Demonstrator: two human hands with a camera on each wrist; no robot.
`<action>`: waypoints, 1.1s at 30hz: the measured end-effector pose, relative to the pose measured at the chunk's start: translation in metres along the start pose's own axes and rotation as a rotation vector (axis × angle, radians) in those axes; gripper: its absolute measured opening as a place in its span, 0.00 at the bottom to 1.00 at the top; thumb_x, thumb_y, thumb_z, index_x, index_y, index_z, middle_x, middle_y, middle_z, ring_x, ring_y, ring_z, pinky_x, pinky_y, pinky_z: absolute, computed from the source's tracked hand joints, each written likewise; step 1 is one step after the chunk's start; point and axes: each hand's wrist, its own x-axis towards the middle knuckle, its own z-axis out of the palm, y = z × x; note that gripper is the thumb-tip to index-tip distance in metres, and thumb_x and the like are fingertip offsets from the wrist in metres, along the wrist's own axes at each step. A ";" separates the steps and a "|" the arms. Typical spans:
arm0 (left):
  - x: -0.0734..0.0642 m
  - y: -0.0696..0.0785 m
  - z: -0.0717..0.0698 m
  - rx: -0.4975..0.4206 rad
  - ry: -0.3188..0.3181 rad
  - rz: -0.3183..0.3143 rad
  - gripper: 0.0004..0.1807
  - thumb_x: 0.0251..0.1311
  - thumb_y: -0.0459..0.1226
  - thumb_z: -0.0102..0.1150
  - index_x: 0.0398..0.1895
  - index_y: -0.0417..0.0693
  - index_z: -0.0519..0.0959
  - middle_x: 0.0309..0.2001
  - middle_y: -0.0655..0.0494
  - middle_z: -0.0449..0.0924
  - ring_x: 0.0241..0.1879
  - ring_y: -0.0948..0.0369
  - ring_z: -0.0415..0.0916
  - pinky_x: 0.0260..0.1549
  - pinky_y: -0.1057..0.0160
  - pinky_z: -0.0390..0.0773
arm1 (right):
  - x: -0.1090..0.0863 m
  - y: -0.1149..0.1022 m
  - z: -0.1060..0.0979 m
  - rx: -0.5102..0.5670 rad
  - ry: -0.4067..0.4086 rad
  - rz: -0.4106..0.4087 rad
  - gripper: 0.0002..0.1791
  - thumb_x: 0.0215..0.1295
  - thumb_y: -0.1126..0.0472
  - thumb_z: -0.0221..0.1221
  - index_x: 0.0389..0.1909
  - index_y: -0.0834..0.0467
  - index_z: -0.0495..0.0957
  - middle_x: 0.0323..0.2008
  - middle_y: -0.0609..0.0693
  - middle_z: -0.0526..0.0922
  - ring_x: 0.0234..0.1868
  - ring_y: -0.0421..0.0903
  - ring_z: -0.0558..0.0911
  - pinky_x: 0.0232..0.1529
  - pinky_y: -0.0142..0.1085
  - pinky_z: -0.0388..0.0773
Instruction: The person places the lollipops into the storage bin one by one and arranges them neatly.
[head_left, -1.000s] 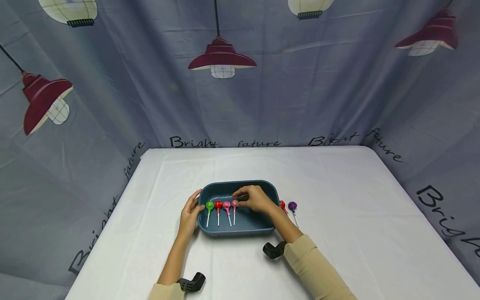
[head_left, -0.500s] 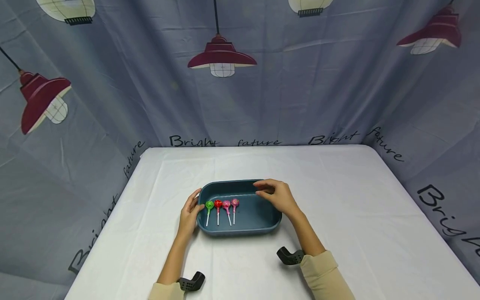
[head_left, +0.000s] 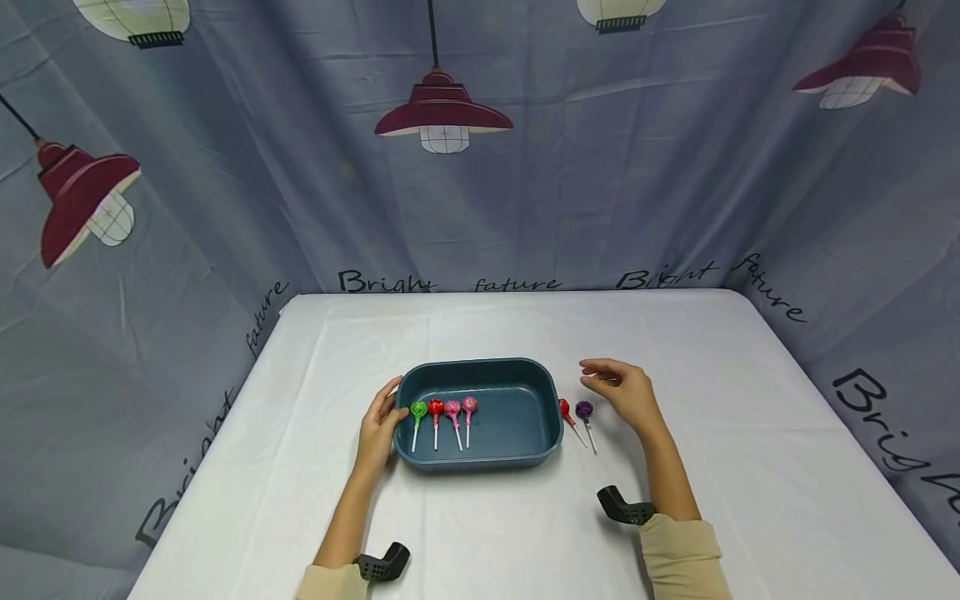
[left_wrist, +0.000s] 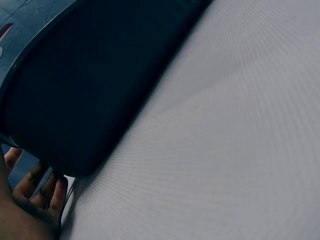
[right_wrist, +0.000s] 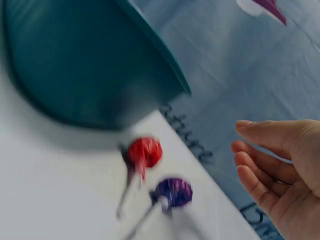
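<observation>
All the visible fingers (right_wrist: 257, 187) of the right hand (head_left: 626, 396) are loosely bent, with air between them and the thumb, and the hand hovers to the right of the tray. The left hand (head_left: 381, 425) pinches the left end of that dark teal tray (head_left: 513, 421), thumb over the rim, the rest along the outer wall. I can't tell whether the thumb touches the green lollipop (head_left: 418, 409) right by it. Next come a red lollipop (head_left: 436, 407), a pink lollipop (head_left: 452, 408) and a mottled pink lollipop (head_left: 469, 405), in a row, sticks towards the person. Just outside the tray's right end, near the right hand, a second red lollipop (head_left: 566, 409) and a purple lollipop (head_left: 584, 410) lie on the white counter (head_left: 690, 375). Behind hangs a grey-blue curtain (head_left: 540, 208) printed with dark red lamps (head_left: 444, 112).
</observation>
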 end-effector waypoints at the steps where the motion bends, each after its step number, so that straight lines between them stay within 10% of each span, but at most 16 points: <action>1: 0.000 0.000 0.000 0.001 0.001 0.000 0.27 0.59 0.27 0.49 0.64 0.47 0.66 0.59 0.41 0.69 0.58 0.53 0.65 0.52 0.65 0.63 | -0.001 0.004 -0.002 -0.011 -0.007 0.012 0.15 0.56 0.61 0.63 0.46 0.60 0.81 0.37 0.54 0.83 0.35 0.44 0.80 0.35 0.29 0.73; 16: 0.000 0.001 0.000 -0.009 -0.001 0.005 0.27 0.59 0.27 0.49 0.64 0.46 0.65 0.60 0.41 0.68 0.59 0.53 0.64 0.55 0.58 0.61 | -0.015 0.039 -0.007 0.047 -0.256 0.112 0.19 0.54 0.62 0.65 0.47 0.67 0.79 0.40 0.58 0.83 0.36 0.44 0.81 0.39 0.28 0.73; 33: 0.012 -0.028 -0.004 -0.033 0.017 -0.002 0.27 0.59 0.29 0.51 0.63 0.56 0.68 0.60 0.46 0.69 0.59 0.55 0.64 0.57 0.55 0.60 | -0.017 0.038 0.003 -0.098 -0.240 0.130 0.17 0.51 0.59 0.67 0.42 0.61 0.82 0.28 0.48 0.80 0.30 0.43 0.75 0.32 0.33 0.70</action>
